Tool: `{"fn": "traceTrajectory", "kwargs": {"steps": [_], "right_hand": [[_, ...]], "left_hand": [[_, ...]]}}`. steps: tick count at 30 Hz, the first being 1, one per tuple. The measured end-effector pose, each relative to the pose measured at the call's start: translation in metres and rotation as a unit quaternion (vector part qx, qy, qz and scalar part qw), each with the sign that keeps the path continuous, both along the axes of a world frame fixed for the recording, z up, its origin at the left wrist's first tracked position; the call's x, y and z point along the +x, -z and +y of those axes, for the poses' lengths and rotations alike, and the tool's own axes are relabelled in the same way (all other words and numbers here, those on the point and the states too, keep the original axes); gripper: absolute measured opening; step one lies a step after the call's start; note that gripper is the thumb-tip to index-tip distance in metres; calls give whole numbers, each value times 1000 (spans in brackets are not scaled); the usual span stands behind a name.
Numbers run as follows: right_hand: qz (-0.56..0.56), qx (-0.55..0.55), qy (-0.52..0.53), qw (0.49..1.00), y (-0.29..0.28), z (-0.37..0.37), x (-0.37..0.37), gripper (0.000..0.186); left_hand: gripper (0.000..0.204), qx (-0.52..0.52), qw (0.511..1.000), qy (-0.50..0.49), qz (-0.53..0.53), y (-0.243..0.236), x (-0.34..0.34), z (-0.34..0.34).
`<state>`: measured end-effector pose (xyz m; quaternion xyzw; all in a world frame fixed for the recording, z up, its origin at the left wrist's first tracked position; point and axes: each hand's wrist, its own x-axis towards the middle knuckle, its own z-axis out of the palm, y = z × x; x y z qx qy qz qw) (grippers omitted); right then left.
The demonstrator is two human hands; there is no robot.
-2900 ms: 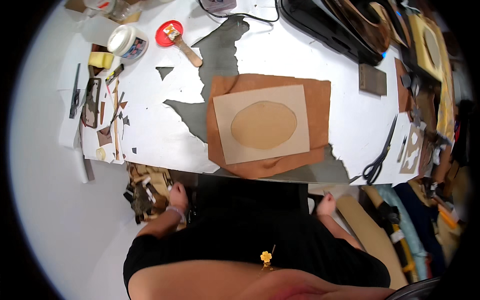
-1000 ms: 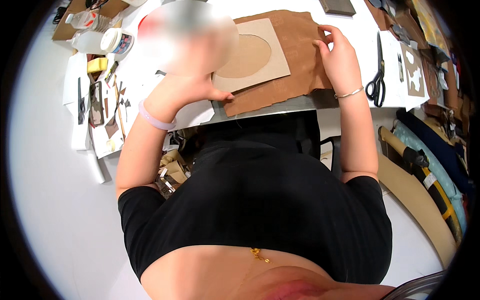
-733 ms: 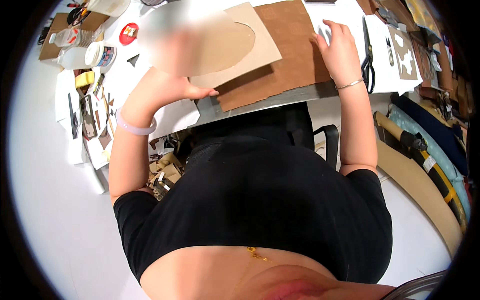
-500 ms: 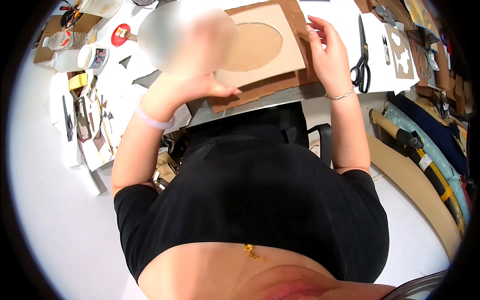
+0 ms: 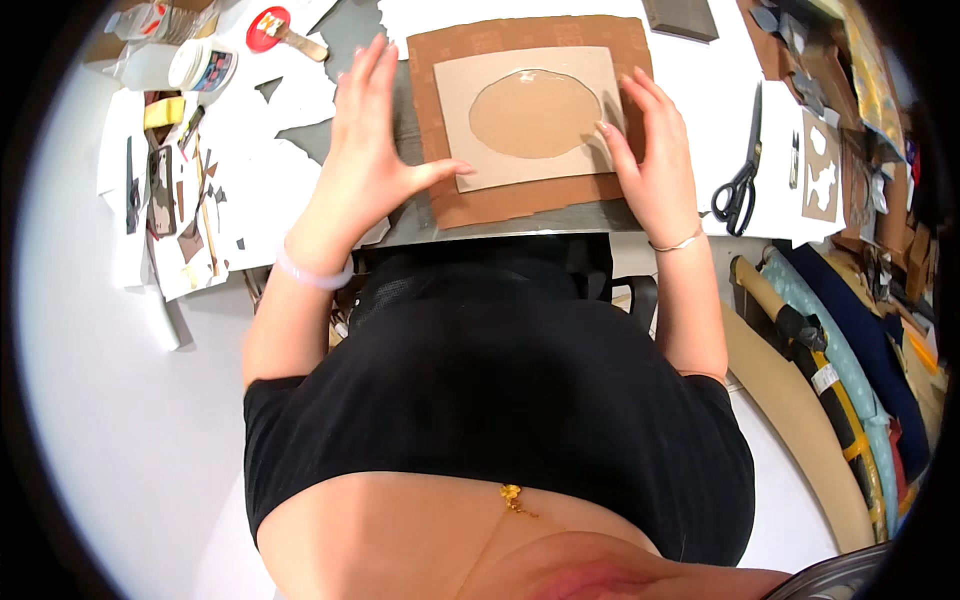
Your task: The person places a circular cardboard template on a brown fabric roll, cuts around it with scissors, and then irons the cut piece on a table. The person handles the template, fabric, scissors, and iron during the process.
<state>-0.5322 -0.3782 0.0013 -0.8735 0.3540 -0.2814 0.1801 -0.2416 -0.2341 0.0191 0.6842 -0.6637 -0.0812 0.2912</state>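
The pale card template (image 5: 528, 115) with its oval cutout lies on brown leather (image 5: 520, 195), long axis running left-right. The left hand (image 5: 368, 150) and the right hand (image 5: 655, 160) flank it, fingers spread flat, gripping nothing; the right's fingertips touch its edge.

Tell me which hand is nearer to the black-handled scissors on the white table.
Right. The right hand rests on the right edge of the brown leather sheet, just left of the black-handled scissors. The left hand lies at the sheet's far left side.

Bright, even overhead light; the white table (image 5: 690, 90) glares at twelve o'clock. Soft short shadows, sharp centre, heavy fisheye bending and black vignette all round.
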Motion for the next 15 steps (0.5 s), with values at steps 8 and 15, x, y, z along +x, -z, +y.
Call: {"fn": "traceTrajectory", "kwargs": {"steps": [8, 15], "right_hand": [[64, 27, 82, 994, 18, 4, 3, 29], [33, 16, 101, 994, 24, 9, 8, 24]], "left_hand": [[102, 33, 997, -58, -26, 29, -42, 41], [92, 35, 998, -58, -13, 36, -41, 33]]}}
